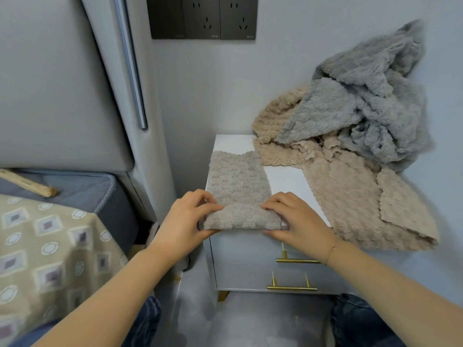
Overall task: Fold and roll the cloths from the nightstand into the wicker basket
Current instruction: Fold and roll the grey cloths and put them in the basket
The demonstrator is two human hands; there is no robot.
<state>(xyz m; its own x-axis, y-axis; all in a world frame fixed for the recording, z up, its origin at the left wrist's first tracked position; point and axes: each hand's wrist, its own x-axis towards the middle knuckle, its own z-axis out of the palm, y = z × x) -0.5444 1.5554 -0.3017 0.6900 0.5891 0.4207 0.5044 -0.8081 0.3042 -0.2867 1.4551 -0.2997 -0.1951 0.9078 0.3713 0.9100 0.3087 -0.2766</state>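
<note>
Grey-beige cloth (240,186) on nightstand (283,179); left hand (185,221) and right hand (298,219) pinch its rolled near end. No legible writing.

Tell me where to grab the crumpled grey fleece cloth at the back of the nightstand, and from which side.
Grip the grey fleece cloth at its flat lower-left flap, which lies spread over the beige cloth. Come from the front left, probably with the right hand: the wall backs the heap, and the rest is bunched folds with no clear edge.
</note>
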